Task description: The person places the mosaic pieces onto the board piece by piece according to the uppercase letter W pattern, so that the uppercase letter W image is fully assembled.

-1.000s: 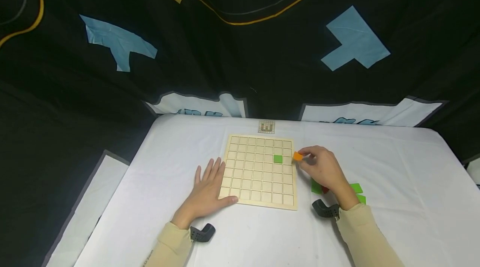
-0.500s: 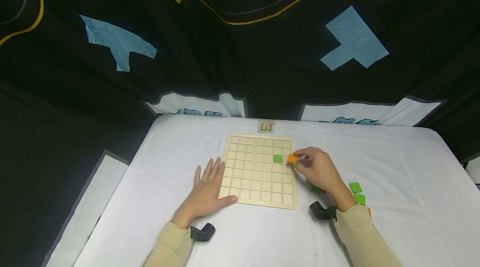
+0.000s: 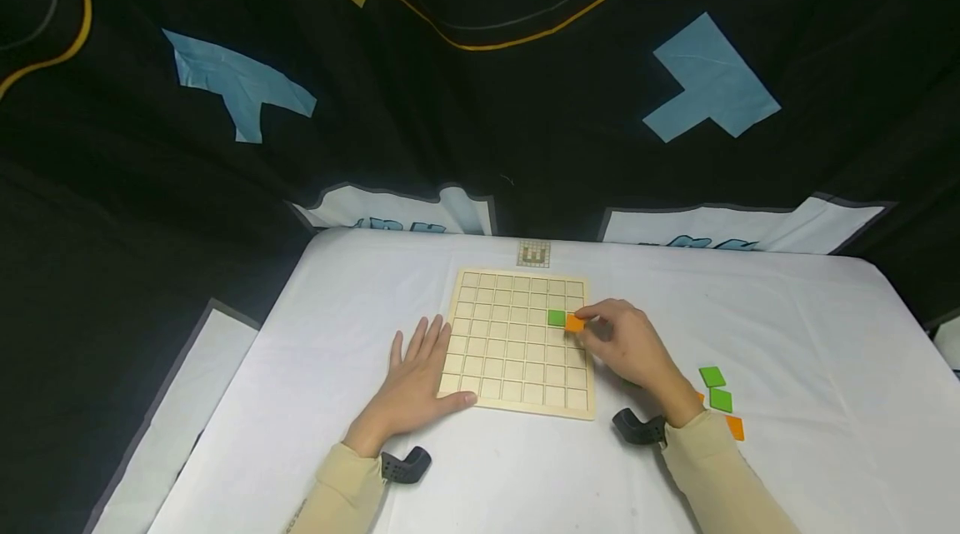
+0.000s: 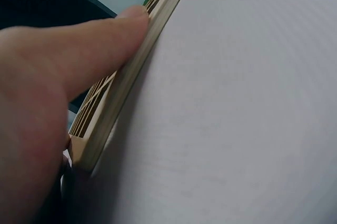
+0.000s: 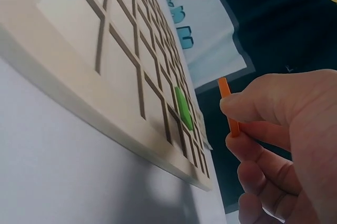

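Observation:
A square wooden grid board [image 3: 517, 342] lies on the white table. One green tile [image 3: 556, 317] sits in a cell toward its right side. My right hand [image 3: 626, 342] pinches an orange square tile [image 3: 574, 323] between thumb and fingers, just right of the green one. In the right wrist view the orange tile [image 5: 229, 107] stands above the board's surface, held by its edges. My left hand [image 3: 412, 384] lies with fingers spread at the board's left edge. Its thumb [image 4: 105, 42] rests on the board's near rim, as the left wrist view shows.
Right of the board, partly behind the right forearm, lie loose green tiles [image 3: 721, 399] and orange tiles [image 3: 735, 428]. Behind the board is a small patterned grid card [image 3: 533, 253]. A black curtain [image 3: 480, 117] hangs beyond the table's far edge.
My right hand has moved left with the orange tile, from beyond the board's right edge to over the cell beside the green tile. The left hand has stayed still.

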